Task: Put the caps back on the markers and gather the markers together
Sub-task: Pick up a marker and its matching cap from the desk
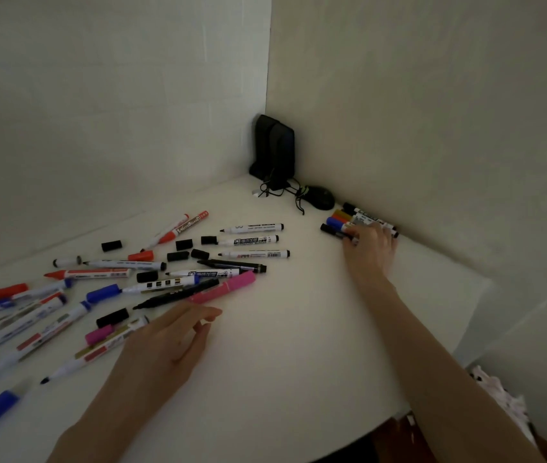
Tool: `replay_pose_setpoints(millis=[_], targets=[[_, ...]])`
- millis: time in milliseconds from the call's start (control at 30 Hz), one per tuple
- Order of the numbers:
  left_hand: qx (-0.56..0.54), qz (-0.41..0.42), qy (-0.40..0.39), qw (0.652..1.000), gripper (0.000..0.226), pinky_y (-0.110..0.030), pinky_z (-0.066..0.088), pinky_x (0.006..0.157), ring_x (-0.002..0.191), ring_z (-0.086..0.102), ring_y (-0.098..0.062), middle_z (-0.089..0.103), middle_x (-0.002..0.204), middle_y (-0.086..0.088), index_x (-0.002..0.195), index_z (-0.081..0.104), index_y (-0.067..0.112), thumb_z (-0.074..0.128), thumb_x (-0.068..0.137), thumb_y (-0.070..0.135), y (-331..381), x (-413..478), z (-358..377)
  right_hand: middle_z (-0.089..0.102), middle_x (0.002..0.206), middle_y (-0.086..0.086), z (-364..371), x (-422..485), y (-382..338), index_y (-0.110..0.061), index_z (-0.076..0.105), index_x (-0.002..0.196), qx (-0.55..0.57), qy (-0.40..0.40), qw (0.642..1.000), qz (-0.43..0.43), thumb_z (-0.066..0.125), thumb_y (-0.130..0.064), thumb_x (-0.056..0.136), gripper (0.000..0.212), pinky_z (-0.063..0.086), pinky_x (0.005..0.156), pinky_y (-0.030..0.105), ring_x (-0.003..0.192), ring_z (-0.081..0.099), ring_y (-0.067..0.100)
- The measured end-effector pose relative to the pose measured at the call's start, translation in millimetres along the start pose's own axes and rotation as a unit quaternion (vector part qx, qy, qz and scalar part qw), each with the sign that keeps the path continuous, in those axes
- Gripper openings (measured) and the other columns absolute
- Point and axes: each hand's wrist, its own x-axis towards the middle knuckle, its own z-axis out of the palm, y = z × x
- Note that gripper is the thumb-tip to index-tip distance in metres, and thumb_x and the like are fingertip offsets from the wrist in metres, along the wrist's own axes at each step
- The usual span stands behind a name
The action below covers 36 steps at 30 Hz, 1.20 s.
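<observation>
Many uncapped whiteboard markers (248, 241) and loose black caps (183, 244), red caps (140, 255) and blue caps (103, 293) lie scattered over the left half of the white table (298, 329). A pink marker (228, 286) lies near the middle. Against the right wall sits a row of capped markers (349, 219). My right hand (370, 243) rests on that row, its fingers curled around the nearest black-capped marker (335, 230). My left hand (168, 342) hovers open, fingers relaxed, just below the pink marker and beside a marker with a pink cap (98, 335).
A black upright device (275, 150) with cables stands in the far corner, a black mouse (320, 197) beside it. Walls close the table at back and right. The table's front edge runs at lower right, with patterned cloth (499, 396) beyond it.
</observation>
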Motion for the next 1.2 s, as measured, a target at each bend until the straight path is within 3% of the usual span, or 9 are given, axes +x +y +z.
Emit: replay_pose_setpoints(millis=[267,467,633,800,933,1200], targets=[[0.001,0.004,-0.006,1.000,0.029,-0.020,0.055,0.054,0.059,0.058,0.005,0.055,0.106,0.028,0.110,0.065,0.033,0.042,0.093,0.036,1.6,-1.9,-2.7,0.065,0.120,0.009,2.5,5.9,-0.9,-0.026,0.071,0.120,0.004,0.008,1.000,0.007,0.064,-0.022,0.090,0.031,0.032,0.100,0.039,0.117,0.048,0.032],[-0.006,-0.003,-0.021,1.000,0.028,-0.010,0.050,0.059,0.062,0.060,0.004,0.060,0.108,0.025,0.111,0.063,0.036,0.041,0.094,0.036,1.7,-3.4,-6.5,0.064,0.120,0.010,2.7,3.5,-1.7,-0.025,0.071,0.120,0.012,0.009,1.000,0.000,0.066,-0.022,0.086,0.034,0.032,0.102,0.041,0.117,0.048,0.033],[-0.007,-0.010,-0.014,1.000,0.028,-0.014,0.053,0.058,0.060,0.060,0.002,0.058,0.108,0.027,0.111,0.064,0.035,0.042,0.094,0.036,0.6,-5.7,-9.0,0.063,0.117,0.011,-0.5,1.8,-3.3,-0.021,0.072,0.119,0.003,0.014,1.000,-0.010,0.068,-0.022,0.085,0.034,0.035,0.100,0.043,0.114,0.050,0.034],[0.005,-0.015,-0.014,1.000,0.023,0.006,0.034,0.065,0.063,0.049,0.018,0.059,0.107,0.025,0.111,0.067,0.032,0.052,0.093,0.027,-0.2,-6.9,-12.7,0.063,0.117,0.013,-2.9,2.3,-9.1,-0.022,0.072,0.116,-0.001,0.013,1.000,-0.026,0.068,-0.021,0.085,0.032,0.036,0.100,0.045,0.114,0.050,0.035],[0.011,-0.012,-0.015,1.000,0.023,0.006,0.033,0.066,0.071,0.047,0.023,0.055,0.107,0.027,0.112,0.065,0.034,0.053,0.094,0.027,-0.8,-9.0,-14.7,0.064,0.117,0.013,-1.5,1.3,-9.4,-0.019,0.073,0.112,-0.007,0.016,1.000,-0.026,0.067,-0.018,0.088,0.025,0.035,0.101,0.044,0.116,0.051,0.035],[0.026,-0.021,-0.021,0.999,0.030,0.007,0.029,0.060,0.064,0.041,0.026,0.059,0.105,0.025,0.110,0.066,0.035,0.068,0.086,0.016,-2.2,-9.3,-12.8,0.065,0.117,0.013,0.6,3.6,-4.3,-0.022,0.074,0.111,0.012,0.015,1.000,-0.014,0.065,-0.015,0.088,0.025,0.035,0.099,0.042,0.114,0.054,0.034]])
